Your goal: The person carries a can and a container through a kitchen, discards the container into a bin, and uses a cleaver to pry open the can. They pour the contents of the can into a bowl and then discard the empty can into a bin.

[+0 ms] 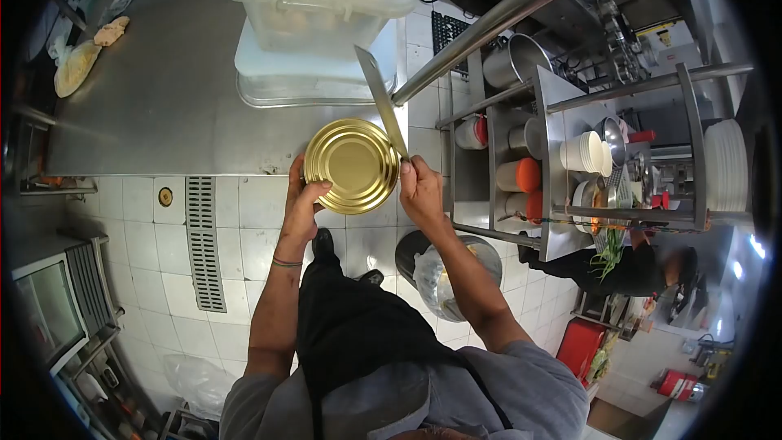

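A large round gold-coloured can point(352, 166) is at the front edge of the steel table point(179, 114), its ringed end facing up. My left hand point(302, 202) grips the can's left side, with the thumb over the rim. On the other side my right hand point(422, 189) is closed round the handle end of a knife point(381, 98). The blade points up and away, close beside the can's right rim. The handle is mostly hidden in my fingers.
Translucent plastic containers point(326, 0) stand on the table beyond the can. A bag of food point(77, 68) lies at the far left. Steel shelves point(562, 138) with pots and bowls are on the right. Another person point(603, 267) is at the right. A bin point(440, 281) stands near my right arm.
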The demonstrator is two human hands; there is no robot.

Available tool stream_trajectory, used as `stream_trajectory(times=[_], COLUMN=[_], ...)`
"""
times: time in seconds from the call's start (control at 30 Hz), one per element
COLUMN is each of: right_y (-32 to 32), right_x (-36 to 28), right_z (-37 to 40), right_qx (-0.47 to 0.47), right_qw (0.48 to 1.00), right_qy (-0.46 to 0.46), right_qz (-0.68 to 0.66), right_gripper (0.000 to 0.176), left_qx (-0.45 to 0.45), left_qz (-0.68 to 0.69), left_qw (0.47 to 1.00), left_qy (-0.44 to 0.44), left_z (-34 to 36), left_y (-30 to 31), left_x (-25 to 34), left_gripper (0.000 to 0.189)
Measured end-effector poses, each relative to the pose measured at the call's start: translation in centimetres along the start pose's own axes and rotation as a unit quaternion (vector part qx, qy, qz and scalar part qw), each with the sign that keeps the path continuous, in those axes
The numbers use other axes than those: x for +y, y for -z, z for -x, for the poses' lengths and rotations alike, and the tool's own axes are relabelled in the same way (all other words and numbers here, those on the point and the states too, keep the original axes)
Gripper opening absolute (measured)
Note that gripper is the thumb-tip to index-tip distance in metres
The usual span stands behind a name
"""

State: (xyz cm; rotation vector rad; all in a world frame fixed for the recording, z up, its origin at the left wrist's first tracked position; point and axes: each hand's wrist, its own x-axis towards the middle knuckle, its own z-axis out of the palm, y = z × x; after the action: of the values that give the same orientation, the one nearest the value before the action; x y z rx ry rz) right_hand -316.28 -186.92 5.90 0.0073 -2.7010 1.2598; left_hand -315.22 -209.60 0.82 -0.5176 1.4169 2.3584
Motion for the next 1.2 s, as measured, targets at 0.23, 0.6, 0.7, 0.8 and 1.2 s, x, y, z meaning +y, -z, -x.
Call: stream_trajectory(times=[0.23,0.6,0.7,0.8,1.2], right_y=[1.6,0.9,1.8,1.4,1.4], right_x=[-1.6,-0.7,-2.1,-1.0,-1.0], right_z=[0.1,-0.1,0.4,0.2,0.2], right_qx=[-0.004,0.002,0.025,0.008,0.002], right_qw=[0.999,1.0,0.997,0.998,0.998], right_qy=[0.001,0.014,0.04,0.022,0.048], right_qz=[-0.039,-0.013,-0.056,-0.06,-0.048], right_gripper=[0.032,0.034,0.038,0.034,0.036], left_qx=[-0.009,-0.01,0.001,0.0,-0.013], left_qz=[0.004,0.0,-0.004,-0.01,0.003], left_qw=[1.0,1.0,1.0,1.0,1.0], left_qy=[-0.013,-0.01,-0.004,-0.003,-0.007], left_z=[-0.3,0.1,0.2,-0.2,-0.1], left_y=[0.0,-0.3,-0.1,0.1,0.2], left_x=[0.0,0.4,0.0,0.0,-0.1], left_gripper=[0.096,0.094,0.093,0.092,0.092])
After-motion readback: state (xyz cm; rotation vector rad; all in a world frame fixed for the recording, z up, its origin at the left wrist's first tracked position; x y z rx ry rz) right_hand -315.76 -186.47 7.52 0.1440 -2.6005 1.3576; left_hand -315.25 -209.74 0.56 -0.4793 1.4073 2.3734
